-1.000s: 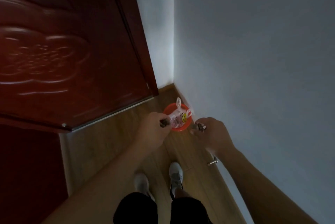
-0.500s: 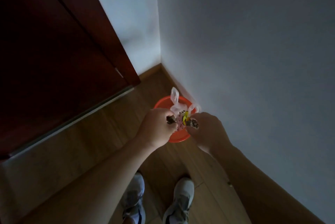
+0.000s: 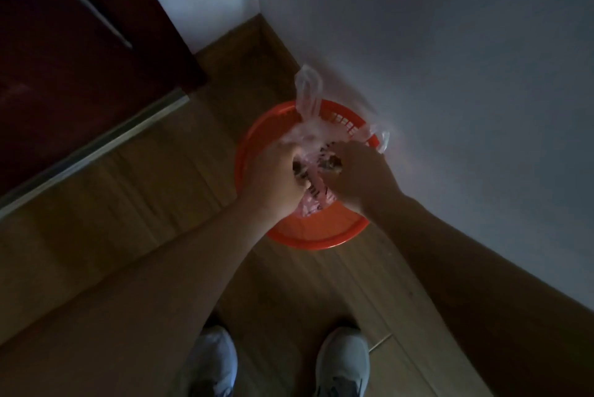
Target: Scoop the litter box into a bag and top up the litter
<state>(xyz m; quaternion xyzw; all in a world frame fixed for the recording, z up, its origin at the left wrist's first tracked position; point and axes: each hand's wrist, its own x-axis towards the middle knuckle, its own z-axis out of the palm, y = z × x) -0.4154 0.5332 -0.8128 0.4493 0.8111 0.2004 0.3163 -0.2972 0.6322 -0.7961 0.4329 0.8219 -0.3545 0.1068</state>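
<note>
Over orange basket in corner by wall | left grip and right grip both pinching bag top, bag sits in basket | risk: thin plastic may slip or tear, contents spill on floor

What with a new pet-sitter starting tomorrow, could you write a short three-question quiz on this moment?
1. True or false: the plastic bag lies on the floor beside the orange basket.
2. Which hands grip the bag? A left only; B right only; C both.
3. Fill in: the basket stands on the wooden floor close to a pale ____.
Key: 1 false, the hands hold it over the basket. 2 C, the left hand and the right hand. 3 wall.
</note>
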